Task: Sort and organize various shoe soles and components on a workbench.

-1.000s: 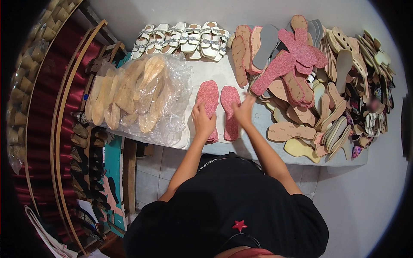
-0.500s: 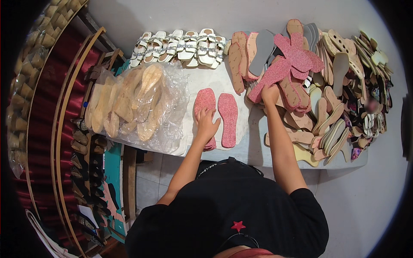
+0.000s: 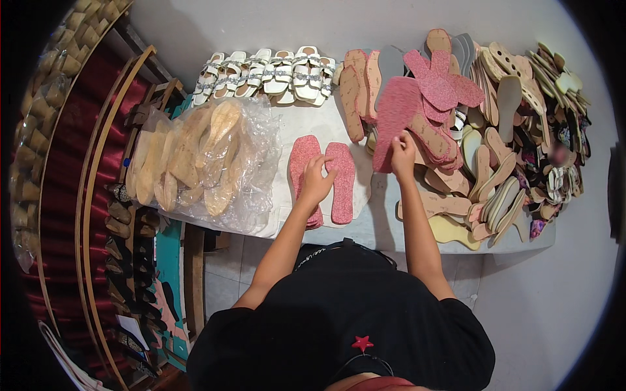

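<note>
Pinched in my right hand (image 3: 403, 156) is a pink glittery insole (image 3: 396, 114), lifted upright and slightly blurred. Two stacks or pieces of the same kind lie before me: a left pink insole stack (image 3: 306, 150) and a right pink insole (image 3: 343, 192). My left hand (image 3: 317, 181) rests over the gap between them, fingers apart and reaching the right one's edge. Beyond my right hand sits a pile of loose pink insoles (image 3: 438, 88), some turned with their tan backs up.
White sandals (image 3: 280, 73) line the wall side of the table (image 3: 297, 118). Wooden-looking shoe forms in a clear plastic bag (image 3: 195, 153) lie at left. Many tan and grey soles (image 3: 505, 163) crowd the right. A rack of shoes (image 3: 124, 260) stands at far left.
My right hand has drawn a pink insole off the pile, swinging it upright. My left hand has shifted right, from the left stack toward the right insole.
</note>
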`<state>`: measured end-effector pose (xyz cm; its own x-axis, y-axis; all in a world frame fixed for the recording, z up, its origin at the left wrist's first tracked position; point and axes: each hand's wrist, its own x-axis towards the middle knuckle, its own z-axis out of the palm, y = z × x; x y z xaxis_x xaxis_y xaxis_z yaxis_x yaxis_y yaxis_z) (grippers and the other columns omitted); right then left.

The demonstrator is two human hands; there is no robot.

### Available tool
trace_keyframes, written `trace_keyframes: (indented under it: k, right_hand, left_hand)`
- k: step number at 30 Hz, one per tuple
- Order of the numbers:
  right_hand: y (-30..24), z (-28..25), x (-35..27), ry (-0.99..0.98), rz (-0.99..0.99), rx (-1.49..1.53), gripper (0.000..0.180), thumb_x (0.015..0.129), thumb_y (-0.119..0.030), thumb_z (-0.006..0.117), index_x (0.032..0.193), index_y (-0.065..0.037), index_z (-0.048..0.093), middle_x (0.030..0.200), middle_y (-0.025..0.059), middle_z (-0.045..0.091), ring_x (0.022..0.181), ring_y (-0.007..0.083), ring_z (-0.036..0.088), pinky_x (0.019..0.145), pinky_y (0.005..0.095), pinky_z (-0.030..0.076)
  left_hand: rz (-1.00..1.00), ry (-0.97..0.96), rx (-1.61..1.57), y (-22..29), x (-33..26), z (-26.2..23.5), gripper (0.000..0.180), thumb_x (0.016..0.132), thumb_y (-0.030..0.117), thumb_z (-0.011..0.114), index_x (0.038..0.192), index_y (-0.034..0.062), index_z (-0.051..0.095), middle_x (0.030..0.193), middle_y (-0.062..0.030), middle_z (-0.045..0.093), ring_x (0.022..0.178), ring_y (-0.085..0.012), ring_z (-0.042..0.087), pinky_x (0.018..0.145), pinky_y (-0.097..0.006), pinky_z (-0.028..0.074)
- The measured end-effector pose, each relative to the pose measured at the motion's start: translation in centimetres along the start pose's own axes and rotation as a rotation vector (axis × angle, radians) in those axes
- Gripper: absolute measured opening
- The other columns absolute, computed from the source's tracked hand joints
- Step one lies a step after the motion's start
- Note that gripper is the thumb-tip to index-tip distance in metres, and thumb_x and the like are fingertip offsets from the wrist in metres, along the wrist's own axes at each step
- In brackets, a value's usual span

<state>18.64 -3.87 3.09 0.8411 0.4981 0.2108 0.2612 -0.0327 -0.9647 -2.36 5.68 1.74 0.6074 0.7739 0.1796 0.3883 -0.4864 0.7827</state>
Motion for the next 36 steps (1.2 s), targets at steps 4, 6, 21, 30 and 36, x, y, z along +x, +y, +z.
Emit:
trace_keyframes:
  k: [4, 6, 21, 30, 36]
  right_hand:
    - [-1.4, 2.3, -3.1, -0.305, 0.063, 0.097, 0.015, 0.08, -0.013, 0.056, 0.086, 0.0, 0.056, 0.073, 0.0023, 0.056, 0.067, 0.0099, 0.05, 0.062, 0.0246, 0.041]
    - [-1.7, 3.7, -4.8, -0.47, 0.189, 0.168, 0.014, 0.079, -0.013, 0.059, 0.085, 0.0, 0.057, 0.072, 0.0008, 0.056, 0.066, 0.0082, 0.05, 0.06, 0.023, 0.041]
    - [-2.0, 10.9, -11.5, -0.588, -0.005, -0.347, 0.032, 0.067, -0.022, 0.068, 0.082, 0.006, 0.061, 0.067, 0.0167, 0.061, 0.06, 0.0241, 0.06, 0.057, 0.0339, 0.046]
    - [-1.3, 11.5, -12.6, -0.534, -0.022, -0.372, 0.042, 0.064, -0.021, 0.072, 0.095, 0.005, 0.059, 0.07, 0.0165, 0.061, 0.064, 0.0248, 0.06, 0.059, 0.0342, 0.047]
    - [-0.7, 11.4, -12.5, -0.564, 0.054, -0.317, 0.043, 0.064, -0.021, 0.072, 0.094, 0.004, 0.055, 0.067, 0.0139, 0.059, 0.061, 0.0232, 0.058, 0.058, 0.0341, 0.046]
  left_hand:
    - [-0.171, -0.068, -0.611, 1.3, 1.5, 0.0, 0.028, 0.082, 0.02, 0.054, 0.103, 0.0014, 0.054, 0.1, -0.0121, 0.055, 0.088, -0.0193, 0.053, 0.075, -0.03, 0.042]
    - [-0.285, -0.007, -0.844, 2.3, 1.6, -0.8, 0.025, 0.085, 0.019, 0.052, 0.095, -0.0029, 0.057, 0.092, -0.0057, 0.058, 0.075, -0.0092, 0.054, 0.06, -0.022, 0.043]
    - [-0.356, 0.159, -0.433, -5.3, -2.1, -3.7, 0.037, 0.074, 0.009, 0.062, 0.106, -0.0073, 0.052, 0.08, -0.01, 0.06, 0.07, -0.0142, 0.057, 0.064, -0.025, 0.045]
    - [-0.244, 0.192, -0.062, -6.8, -2.5, -3.2, 0.036, 0.071, 0.011, 0.062, 0.104, -0.0029, 0.056, 0.084, -0.0178, 0.051, 0.075, -0.0277, 0.055, 0.072, -0.034, 0.044]
    - [-0.236, 0.219, 0.141, -4.9, -2.8, -3.2, 0.042, 0.071, 0.011, 0.063, 0.11, 0.0017, 0.052, 0.099, -0.0185, 0.047, 0.093, -0.0299, 0.049, 0.08, -0.038, 0.04]
